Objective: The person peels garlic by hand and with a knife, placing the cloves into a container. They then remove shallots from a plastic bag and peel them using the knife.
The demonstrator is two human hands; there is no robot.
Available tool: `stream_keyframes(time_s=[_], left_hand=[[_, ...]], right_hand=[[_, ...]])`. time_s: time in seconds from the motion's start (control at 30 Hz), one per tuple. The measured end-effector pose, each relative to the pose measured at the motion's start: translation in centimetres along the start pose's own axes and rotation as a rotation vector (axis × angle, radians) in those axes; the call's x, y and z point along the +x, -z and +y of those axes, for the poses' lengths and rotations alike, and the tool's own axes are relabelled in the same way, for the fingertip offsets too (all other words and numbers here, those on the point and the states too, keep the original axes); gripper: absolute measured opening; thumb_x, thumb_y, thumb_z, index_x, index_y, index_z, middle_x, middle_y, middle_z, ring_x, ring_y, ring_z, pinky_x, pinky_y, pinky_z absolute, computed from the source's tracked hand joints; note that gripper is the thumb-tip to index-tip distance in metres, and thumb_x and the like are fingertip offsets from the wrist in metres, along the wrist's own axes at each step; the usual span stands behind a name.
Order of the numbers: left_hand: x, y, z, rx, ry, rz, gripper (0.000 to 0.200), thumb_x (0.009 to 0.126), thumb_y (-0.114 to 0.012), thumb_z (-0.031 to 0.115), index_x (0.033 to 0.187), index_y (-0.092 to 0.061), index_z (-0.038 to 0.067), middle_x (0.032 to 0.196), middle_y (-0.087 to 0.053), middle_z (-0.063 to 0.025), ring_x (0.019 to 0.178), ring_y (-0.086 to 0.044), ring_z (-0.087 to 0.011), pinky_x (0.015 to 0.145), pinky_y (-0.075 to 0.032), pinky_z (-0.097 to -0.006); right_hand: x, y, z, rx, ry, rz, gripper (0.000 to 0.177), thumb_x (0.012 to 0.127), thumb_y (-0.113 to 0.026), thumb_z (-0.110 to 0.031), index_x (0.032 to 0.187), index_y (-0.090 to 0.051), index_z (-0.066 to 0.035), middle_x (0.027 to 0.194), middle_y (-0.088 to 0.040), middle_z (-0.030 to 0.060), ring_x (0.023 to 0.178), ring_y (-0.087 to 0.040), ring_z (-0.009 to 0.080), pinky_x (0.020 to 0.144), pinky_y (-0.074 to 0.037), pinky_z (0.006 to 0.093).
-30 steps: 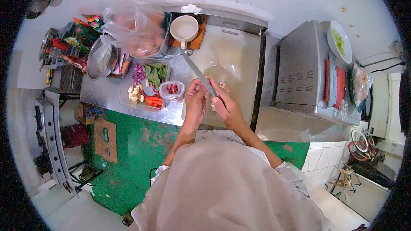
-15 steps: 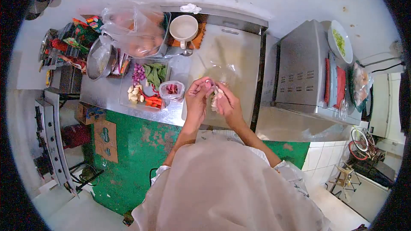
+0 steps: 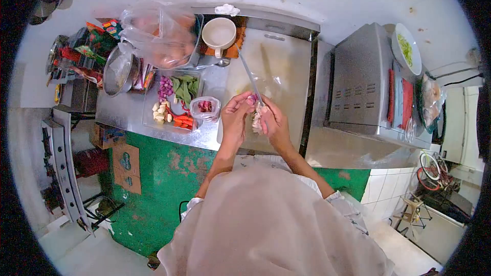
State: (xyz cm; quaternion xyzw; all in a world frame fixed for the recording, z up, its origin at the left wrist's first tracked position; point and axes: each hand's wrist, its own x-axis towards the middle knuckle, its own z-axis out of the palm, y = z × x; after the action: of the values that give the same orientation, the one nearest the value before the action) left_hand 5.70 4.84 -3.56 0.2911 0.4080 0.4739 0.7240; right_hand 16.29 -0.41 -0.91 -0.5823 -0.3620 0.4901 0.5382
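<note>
Over the white cutting board [image 3: 289,66], my left hand [image 3: 235,117] pinches a small purple shallot [image 3: 253,97]. My right hand [image 3: 275,125] is closed on a knife [image 3: 246,69], its handle hidden in the fingers. The blade points up and left, its base beside the shallot. Pale peelings or pieces [image 3: 257,121] show below, between my hands. Left of my hands is a small clear tub [image 3: 216,116] with reddish shallots in it. Beside it a clear tray [image 3: 148,118] holds purple shallots, green leaves, peeled garlic, and red and orange chillies.
A white cup [image 3: 219,31] stands on an orange cloth behind the tray, with a spoon [image 3: 223,63] near it. Further left are a bagged tub of eggs [image 3: 166,41] and a metal bowl [image 3: 121,74]. To the right stands a metal appliance [image 3: 358,82] with a plate [image 3: 415,53] on top.
The knife blade now shows clearly, slanting up and left; before, it could not be made out. The shallot appears turned slightly in my left fingers. Both hands stay almost in place.
</note>
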Motion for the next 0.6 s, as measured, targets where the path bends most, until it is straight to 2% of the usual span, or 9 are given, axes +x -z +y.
stream_keyframes(time_s=[0.07,0.13,0.3,0.37,0.4,0.47,0.53,0.6], left_hand=[[-0.1,-0.2,0.2,0.006,-0.019,0.009,0.024,0.082,-0.061,0.008,0.106,-0.057,0.002,0.093,-0.064,-0.0059,0.081,-0.059,-0.0108,0.071,-0.047,-0.0220],[-0.3,-0.6,0.8,0.013,-0.038,0.017,0.024,0.081,-0.062,0.006,0.104,-0.056,0.000,0.092,-0.063,-0.0064,0.080,-0.059,-0.0106,0.069,-0.048,-0.0218],[-0.2,-0.2,1.0,-0.072,0.061,-0.024,0.024,0.082,-0.060,0.007,0.105,-0.053,0.002,0.093,-0.062,-0.0067,0.081,-0.059,-0.0119,0.072,-0.048,-0.0233],[-0.2,-0.1,1.0,-0.125,0.081,-0.034,0.023,0.082,-0.060,0.006,0.104,-0.053,0.002,0.094,-0.062,-0.0066,0.081,-0.059,-0.0118,0.072,-0.048,-0.0237],[-0.2,-0.1,1.0,-0.177,0.102,-0.045,0.023,0.082,-0.059,0.005,0.104,-0.054,0.002,0.095,-0.062,-0.0065,0.081,-0.059,-0.0118,0.073,-0.048,-0.0240],[0.0,0.0,0.4,-0.137,0.067,-0.051,0.022,0.082,-0.059,0.004,0.104,-0.054,0.002,0.094,-0.061,-0.0062,0.081,-0.059,-0.0119,0.073,-0.048,-0.0241],[0.0,0.0,0.2,-0.096,0.031,-0.056,0.022,0.082,-0.058,0.003,0.104,-0.054,0.002,0.094,-0.061,-0.0060,0.081,-0.059,-0.0119,0.074,-0.048,-0.0242],[-0.1,0.0,0.4,0.071,0.010,-0.023,0.022,0.083,-0.057,0.001,0.105,-0.053,0.001,0.093,-0.061,-0.0061,0.081,-0.059,-0.0117,0.074,-0.048,-0.0241]], right_hand=[[0.1,0.3,0.1,-0.040,-0.041,0.049,0.038,0.090,-0.047,-0.023,0.123,-0.052,-0.006,0.073,-0.052,0.0009,0.061,-0.046,0.0087,0.055,-0.040,0.0220],[0.7,0.7,0.6,-0.054,-0.038,0.063,0.038,0.090,-0.046,-0.023,0.123,-0.052,-0.006,0.075,-0.054,0.0015,0.062,-0.047,0.0091,0.056,-0.041,0.0229],[0.6,0.8,-0.3,-0.048,-0.045,0.063,0.038,0.090,-0.045,-0.023,0.122,-0.052,-0.005,0.078,-0.056,0.0029,0.065,-0.049,0.0100,0.059,-0.042,0.0240],[0.6,1.0,-0.4,-0.056,-0.172,0.025,0.037,0.090,-0.045,-0.024,0.122,-0.053,-0.005,0.080,-0.056,0.0036,0.069,-0.049,0.0105,0.062,-0.042,0.0241],[0.7,1.0,0.2,-0.055,-0.173,0.025,0.037,0.090,-0.045,-0.024,0.122,-0.053,-0.005,0.080,-0.056,0.0036,0.069,-0.049,0.0105,0.062,-0.042,0.0241],[1.0,1.0,1.8,-0.117,-0.024,0.022,0.038,0.091,-0.045,-0.024,0.123,-0.052,-0.007,0.076,-0.053,0.0017,0.065,-0.047,0.0085,0.059,-0.040,0.0233],[0.7,0.8,0.8,-0.095,-0.047,0.029,0.038,0.091,-0.045,-0.025,0.123,-0.052,-0.007,0.074,-0.052,0.0011,0.062,-0.045,0.0081,0.056,-0.039,0.0228],[0.7,0.7,0.5,-0.070,-0.068,0.033,0.037,0.091,-0.045,-0.025,0.123,-0.052,-0.007,0.072,-0.051,0.0004,0.059,-0.044,0.0076,0.052,-0.038,0.0223]])
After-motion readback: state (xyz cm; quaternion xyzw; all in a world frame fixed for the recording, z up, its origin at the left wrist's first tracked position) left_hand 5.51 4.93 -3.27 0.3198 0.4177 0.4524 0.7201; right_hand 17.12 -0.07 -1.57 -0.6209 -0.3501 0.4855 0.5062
